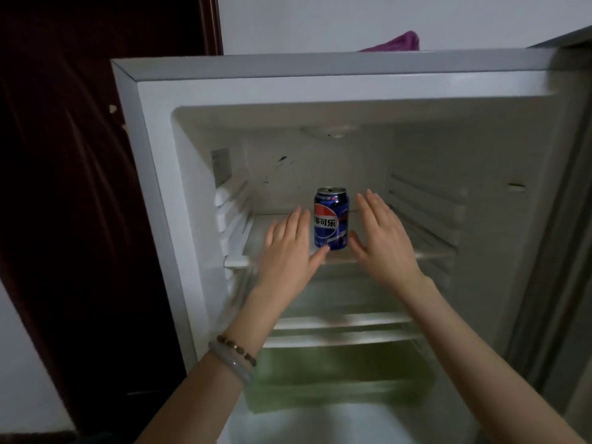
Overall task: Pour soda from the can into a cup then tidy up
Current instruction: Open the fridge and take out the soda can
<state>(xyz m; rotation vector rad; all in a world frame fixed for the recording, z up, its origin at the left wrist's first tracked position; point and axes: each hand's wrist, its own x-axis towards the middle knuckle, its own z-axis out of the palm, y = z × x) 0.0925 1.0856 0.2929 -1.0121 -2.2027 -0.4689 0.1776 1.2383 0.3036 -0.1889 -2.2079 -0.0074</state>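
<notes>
Already opened, your blue aluminium soda can (331, 218) stands on the white fridge shelf (384, 253); both flat, empty hands, left (288, 248) and right (382, 238), flank it, so tidying looks nearly finished.

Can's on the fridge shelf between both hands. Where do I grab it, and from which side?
Grip the can around its mid-body, coming from the front. It stands upright on the shelf, and its top looks open, so keep it level. The right hand and the left hand are open, flanking it; either could probably wrap it.
</notes>
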